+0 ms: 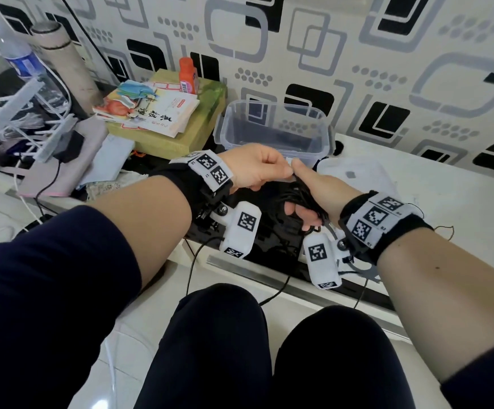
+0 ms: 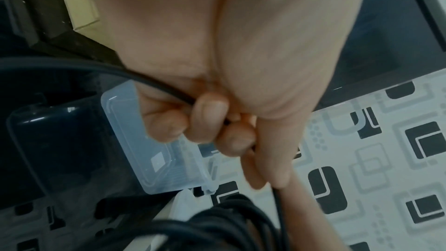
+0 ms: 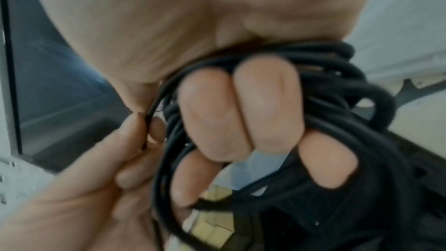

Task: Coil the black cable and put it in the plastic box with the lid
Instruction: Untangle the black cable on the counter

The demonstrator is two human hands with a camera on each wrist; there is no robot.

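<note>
Coiling mostly done, by the look of it, boxing not yet begun. From the left: left hand (image 1: 254, 166) curled, thumb and fingertips (image 2: 210, 115) pinching a single strand of the cable (image 3: 325, 102), which in the left wrist view runs in from the left edge, passes under the curled fingers and drops toward the bundle below. Just right of that, touching the left fingertips, right hand (image 1: 313, 196) closed round the bundle, several black loops wound round the palm and fingers (image 3: 241, 112), the fingers pressed side by side and folded over the loops; a gold-coloured plug visible low in the right wrist view, inside the coil. Thin black leads hanging below the table edge in the head view, most likely camera leads, though cannot tell. Beyond the hands, clear box (image 1: 275, 128) standing open near the wall with nothing plainly in it; lid (image 1: 358, 175) lying flat to its right, off the box. Left to do, as a judgement: wind in the last strand, lower the coil into the box, press the lid on.
</note>
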